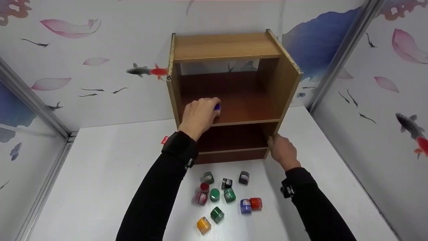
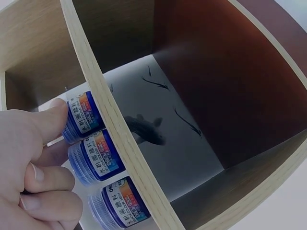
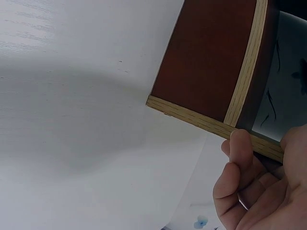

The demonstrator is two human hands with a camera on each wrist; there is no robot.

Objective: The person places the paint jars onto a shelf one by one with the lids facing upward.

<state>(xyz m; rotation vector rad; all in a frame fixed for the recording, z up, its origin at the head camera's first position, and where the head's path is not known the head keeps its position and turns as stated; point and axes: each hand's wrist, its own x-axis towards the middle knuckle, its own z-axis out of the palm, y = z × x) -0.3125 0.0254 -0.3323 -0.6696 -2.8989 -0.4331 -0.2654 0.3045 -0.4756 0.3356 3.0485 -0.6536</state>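
A small wooden cabinet (image 1: 227,47) with open compartments stands against the back wall. At its middle shelf, my left hand (image 1: 199,115) pinches a blue paint jar (image 2: 85,115) between thumb and fingers. Two more blue jars, a middle one (image 2: 97,157) and a lower one (image 2: 120,205), sit in a row beside it along the shelf edge in the left wrist view. In the head view my hand hides most of them. Lower down, my right hand (image 1: 283,152) grips the front edge of the cabinet's right side panel (image 3: 192,117), fingers curled round it.
Several paint jars lie or stand on the white table (image 1: 100,174) before the cabinet, among them a yellow jar (image 1: 204,225), an orange-red jar (image 1: 256,203) and a black jar (image 1: 244,177). Printed wall panels with metal posts (image 1: 346,57) enclose the table.
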